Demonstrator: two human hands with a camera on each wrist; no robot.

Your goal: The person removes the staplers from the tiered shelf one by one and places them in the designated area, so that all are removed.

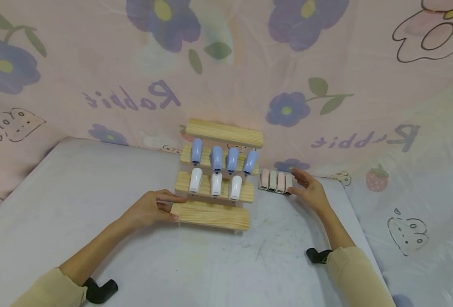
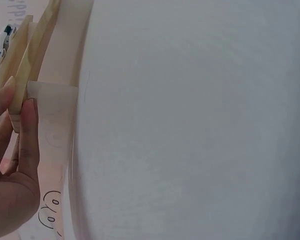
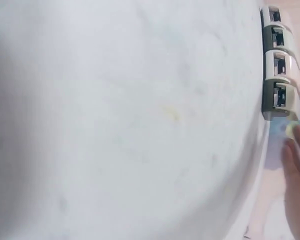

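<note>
A tiered wooden display rack [image 1: 214,215] stands at the middle of the table. My left hand [image 1: 149,209] pinches the left end of its lowest plank; in the left wrist view, fingers [image 2: 29,135] lie on both sides of the wood [image 2: 32,55]. Three white mini staplers [image 1: 216,185] sit on the tier above, and several blue staplers [image 1: 216,158] on the one above that. Right of the rack, pink and grey-green staplers [image 1: 280,182] stand side by side on the table. My right hand [image 1: 308,192] is at the right end of this row, its fingers extended beside the end stapler [image 3: 284,97].
The rack's top plank [image 1: 224,133] and bottom plank bear no staplers. A pale curtain [image 1: 230,76] with flowers and rabbits hangs behind the white table [image 1: 142,264] and along its sides. Black wrist mounts [image 1: 100,291] sit at both sleeve cuffs.
</note>
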